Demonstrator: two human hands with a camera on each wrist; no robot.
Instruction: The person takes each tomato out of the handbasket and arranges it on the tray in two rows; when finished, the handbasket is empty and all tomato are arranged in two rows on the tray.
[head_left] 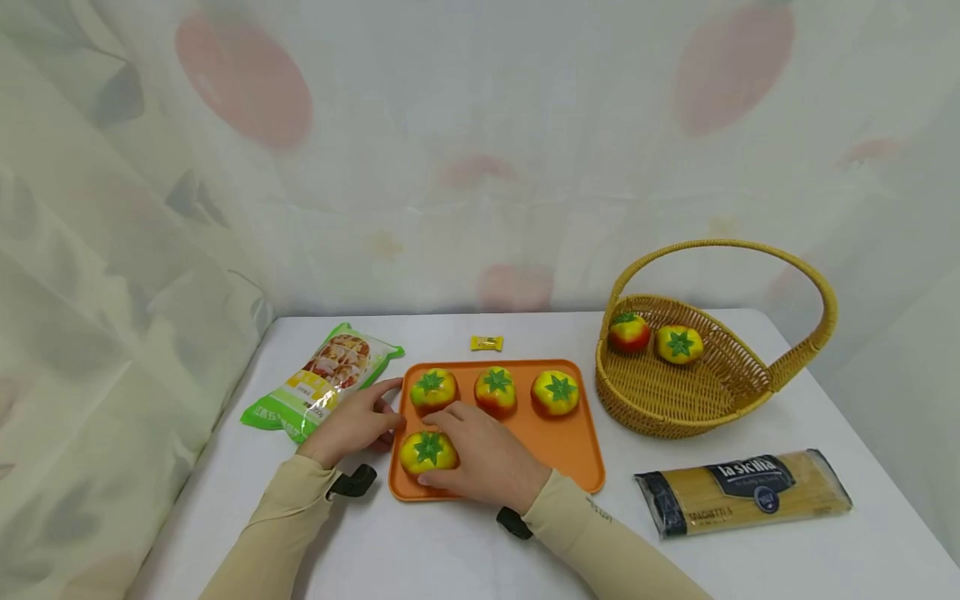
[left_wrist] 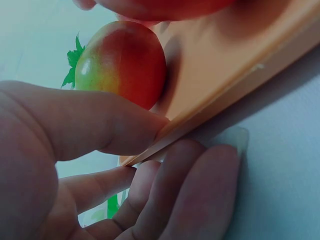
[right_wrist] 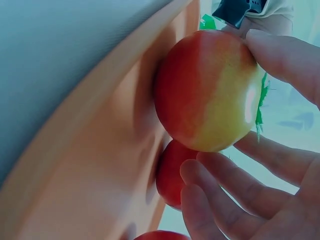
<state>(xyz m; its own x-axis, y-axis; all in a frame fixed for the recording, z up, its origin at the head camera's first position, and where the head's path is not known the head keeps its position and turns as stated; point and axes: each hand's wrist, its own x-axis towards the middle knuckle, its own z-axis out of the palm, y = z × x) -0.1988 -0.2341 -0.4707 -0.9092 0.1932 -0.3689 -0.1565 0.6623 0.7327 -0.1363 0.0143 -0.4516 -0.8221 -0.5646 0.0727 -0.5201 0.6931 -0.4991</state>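
An orange tray point(head_left: 531, 433) holds several red-and-yellow tomatoes with green star-shaped leaf tops; three form a back row, among them one at the back left point(head_left: 432, 389). The fourth tomato point(head_left: 428, 452) sits in the front left corner. My right hand point(head_left: 487, 458) holds this front tomato, thumb point(right_wrist: 280, 57) on one side and fingers curved around the other. At the tray's left edge, my left hand point(head_left: 358, 425) pinches the rim, thumb point(left_wrist: 110, 122) on top and the other fingers bent against the outside and underside.
Right of the tray stands a wicker basket point(head_left: 652, 423) with a tall handle and two tomatoes inside. A spaghetti pack point(head_left: 750, 492) lies in front of it. Left of the tray is a green-and-white food bag point(head_left: 330, 371); behind it, a small yellow packet point(head_left: 487, 342).
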